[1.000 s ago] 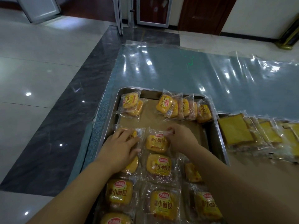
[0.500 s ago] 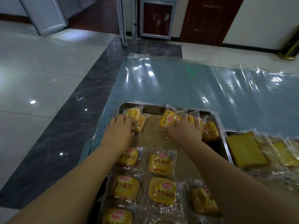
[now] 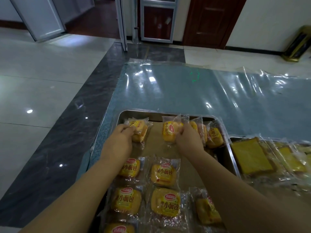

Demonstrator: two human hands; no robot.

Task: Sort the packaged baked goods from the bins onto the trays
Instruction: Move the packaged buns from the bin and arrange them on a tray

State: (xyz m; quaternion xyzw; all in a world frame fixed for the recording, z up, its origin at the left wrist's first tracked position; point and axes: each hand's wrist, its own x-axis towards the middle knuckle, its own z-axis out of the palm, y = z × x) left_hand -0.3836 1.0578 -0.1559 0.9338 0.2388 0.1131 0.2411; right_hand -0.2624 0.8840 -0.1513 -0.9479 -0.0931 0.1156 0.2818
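Packaged yellow buns in clear plastic wrappers (image 3: 165,174): where do they lie in the head view? (Desk)

In a shallow stainless-steel tray (image 3: 151,113) lined with brown paper (image 3: 156,147), at the left edge of a blue-grey table (image 3: 111,105) under a clear plastic sheet (image 3: 185,89). Flat rows fill the near part, and more packets crowd the far edge. (Photographer)

And the hands? (Desk)

The left hand (image 3: 117,142) reaches to the tray's far left corner, fingers curled on the far-left bun packet (image 3: 139,129), which lies on top of another packet. The right hand (image 3: 188,140) has its fingers closed round the upright bun packet (image 3: 170,132), the leftmost of a row standing on edge along the far rim. Whether either packet is lifted clear, I cannot tell. (Photographer)

What else is in frame? (Desk)

A second metal tray (image 3: 235,138) sits just beside the first on the right, holding flat yellow cake slices in clear wrappers (image 3: 250,157). Left of the table, pale glossy floor tiles (image 3: 33,81) meet a dark marble strip (image 3: 75,132). Dark brown wooden doors (image 3: 210,19) stand at the far wall. (Photographer)
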